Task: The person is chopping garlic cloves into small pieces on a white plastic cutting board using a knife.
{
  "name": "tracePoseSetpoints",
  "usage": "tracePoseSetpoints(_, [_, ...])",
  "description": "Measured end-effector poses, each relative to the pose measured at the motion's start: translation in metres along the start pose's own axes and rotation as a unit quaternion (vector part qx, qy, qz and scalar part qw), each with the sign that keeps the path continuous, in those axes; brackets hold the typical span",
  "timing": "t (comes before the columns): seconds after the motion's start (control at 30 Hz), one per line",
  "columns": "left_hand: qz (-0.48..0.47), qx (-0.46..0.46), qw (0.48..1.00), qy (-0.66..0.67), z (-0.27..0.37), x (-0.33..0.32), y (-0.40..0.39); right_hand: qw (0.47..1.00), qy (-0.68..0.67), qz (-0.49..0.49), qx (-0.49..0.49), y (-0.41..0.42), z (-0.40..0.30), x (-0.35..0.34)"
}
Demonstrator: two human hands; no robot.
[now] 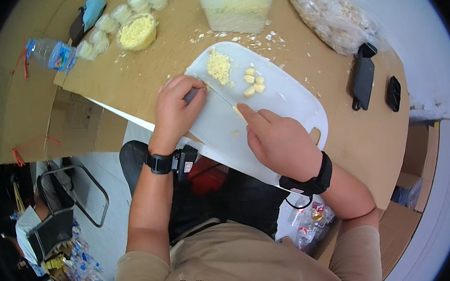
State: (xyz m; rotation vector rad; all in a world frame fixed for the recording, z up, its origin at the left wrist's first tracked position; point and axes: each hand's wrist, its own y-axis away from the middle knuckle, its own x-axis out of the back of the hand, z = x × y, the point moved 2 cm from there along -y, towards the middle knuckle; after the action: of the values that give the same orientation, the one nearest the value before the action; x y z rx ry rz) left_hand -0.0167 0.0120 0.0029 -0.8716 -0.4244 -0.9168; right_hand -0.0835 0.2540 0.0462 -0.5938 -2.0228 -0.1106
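Observation:
A knife is gripped in my right hand, index finger stretched along its handle, over a white plastic cutting board. The blade tip is close to the fingertips of my left hand, which are pinched together at the board's left edge. A small pale piece seems to be at those fingertips, mostly hidden. Beyond the blade lies a pile of chopped garlic. Several peeled garlic cloves lie to the right of that pile.
A bowl of chopped garlic, several small lidded cups and a plastic bottle stand at the back left. Behind the board is a clear tub of shredded food. A filled plastic bag and a black object lie right.

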Motion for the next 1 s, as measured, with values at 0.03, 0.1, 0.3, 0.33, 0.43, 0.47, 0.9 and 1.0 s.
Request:
tracePoseSetpoints(0.03, [-0.006, -0.003, 1.000, 0.008, 0.002, 0.000, -0.001, 1.000, 0.013, 0.014, 0.010, 0.001, 0.001, 0.000])
tracePoseSetpoints(0.1, [-0.004, 0.002, 1.000, 0.017, 0.002, 0.000, -0.001, 0.999, 0.027, 0.018, 0.027, 0.001, 0.002, 0.001])
tracePoseSetpoints(0.3, [-0.002, 0.003, 0.999, 0.031, 0.001, 0.000, -0.003, 0.999, 0.027, -0.008, 0.029, -0.004, 0.004, 0.004])
tracePoseSetpoints(0.33, [-0.001, -0.003, 1.000, 0.026, 0.000, 0.000, -0.002, 0.999, 0.025, -0.005, 0.026, -0.005, 0.003, 0.003])
tracePoseSetpoints(0.43, [0.008, 0.006, 1.000, 0.023, -0.001, 0.002, 0.001, 0.999, 0.037, -0.008, 0.030, -0.008, 0.003, -0.004])
tracePoseSetpoints(0.47, [0.004, 0.013, 1.000, 0.022, -0.001, 0.002, 0.002, 0.999, 0.042, -0.003, 0.030, -0.009, 0.003, -0.006])
tracePoseSetpoints(0.9, [0.031, 0.002, 0.999, 0.011, -0.001, -0.002, 0.010, 0.998, 0.048, 0.013, 0.022, -0.008, -0.001, -0.002])
tracePoseSetpoints(1.0, [0.021, 0.006, 1.000, 0.007, 0.000, -0.004, 0.008, 0.999, 0.050, -0.004, -0.005, -0.006, -0.003, 0.000])
